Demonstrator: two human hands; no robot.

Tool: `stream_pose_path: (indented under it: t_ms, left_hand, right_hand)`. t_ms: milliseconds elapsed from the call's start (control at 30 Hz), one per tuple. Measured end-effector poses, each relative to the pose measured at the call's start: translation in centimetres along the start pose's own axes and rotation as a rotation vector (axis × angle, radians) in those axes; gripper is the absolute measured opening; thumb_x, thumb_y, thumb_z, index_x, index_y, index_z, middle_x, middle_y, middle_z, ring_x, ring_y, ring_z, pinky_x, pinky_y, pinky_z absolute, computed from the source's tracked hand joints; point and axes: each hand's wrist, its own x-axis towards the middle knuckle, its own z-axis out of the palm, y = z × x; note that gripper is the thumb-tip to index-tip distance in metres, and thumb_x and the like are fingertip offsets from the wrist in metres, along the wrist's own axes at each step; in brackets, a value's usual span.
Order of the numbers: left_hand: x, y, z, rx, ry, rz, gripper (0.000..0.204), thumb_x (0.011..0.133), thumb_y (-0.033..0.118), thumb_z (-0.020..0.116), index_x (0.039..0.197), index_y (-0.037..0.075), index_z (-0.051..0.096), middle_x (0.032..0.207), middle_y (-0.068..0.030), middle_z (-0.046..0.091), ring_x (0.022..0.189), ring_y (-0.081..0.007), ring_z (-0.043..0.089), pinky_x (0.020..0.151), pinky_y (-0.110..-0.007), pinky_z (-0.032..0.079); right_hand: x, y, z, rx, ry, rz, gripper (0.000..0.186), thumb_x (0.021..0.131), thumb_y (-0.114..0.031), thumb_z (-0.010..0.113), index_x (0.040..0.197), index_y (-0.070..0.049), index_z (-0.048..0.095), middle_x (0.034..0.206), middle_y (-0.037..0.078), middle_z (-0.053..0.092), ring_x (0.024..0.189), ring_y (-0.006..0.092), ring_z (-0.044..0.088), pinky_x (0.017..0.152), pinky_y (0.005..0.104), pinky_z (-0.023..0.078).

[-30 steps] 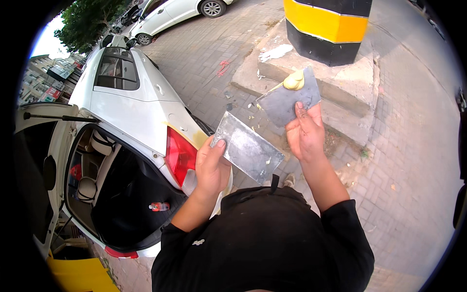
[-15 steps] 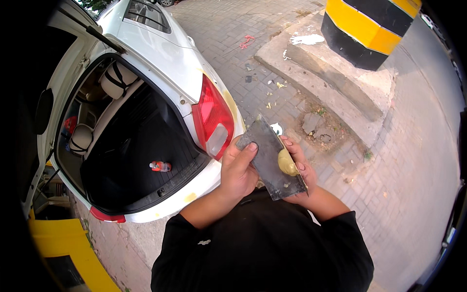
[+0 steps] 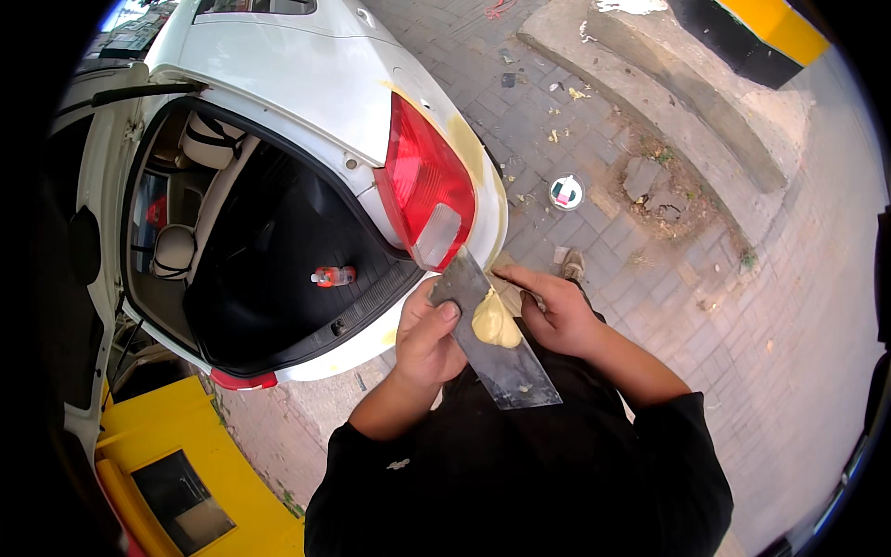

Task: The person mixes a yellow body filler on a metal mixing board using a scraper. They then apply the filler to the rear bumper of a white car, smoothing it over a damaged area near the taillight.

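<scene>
My left hand (image 3: 427, 339) is closed on a flat grey metal plate (image 3: 509, 379), which carries a soft lump of yellow putty (image 3: 494, 325). Just right of it, my right hand (image 3: 557, 311) grips a second thin metal spreader, seen edge-on and mostly hidden. Behind both hands is the rear corner of a white car, with a red tail lamp (image 3: 422, 158) and yellowish patches on the bodywork (image 3: 478, 158). The open boot (image 3: 264, 241) holds a small orange-labelled bottle (image 3: 332, 276).
A round tin (image 3: 566, 192) stands on the paving by my foot (image 3: 572, 262). A stepped concrete base (image 3: 650, 84) with a yellow-and-black pillar (image 3: 770, 28) is at upper right. A yellow structure (image 3: 200, 473) sits at lower left, below the raised tailgate (image 3: 83, 278).
My hands came together in front of me and shifted slightly. The putty lump passed from the right spreader onto the left plate. The view has tilted down and nearer the tail lamp.
</scene>
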Motion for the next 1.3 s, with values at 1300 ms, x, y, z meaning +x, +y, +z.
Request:
stream_pose_path:
  t_ms: [1300]
  left_hand:
    - [34.6,9.8,-9.9,0.03,0.073,0.363,0.031,0.097,0.024,0.056,0.116,0.002,0.044,0.097,-0.0107,0.058,0.085,-0.0173,0.064,0.051,-0.023,0.055]
  right_hand:
    - [31.0,46.2,3.9,0.284,0.174,0.592,0.043,0.087,0.002,0.045,0.122,-0.012,0.066,0.103,0.015,0.067,0.081,0.0206,0.063,0.076,0.0328,0.05]
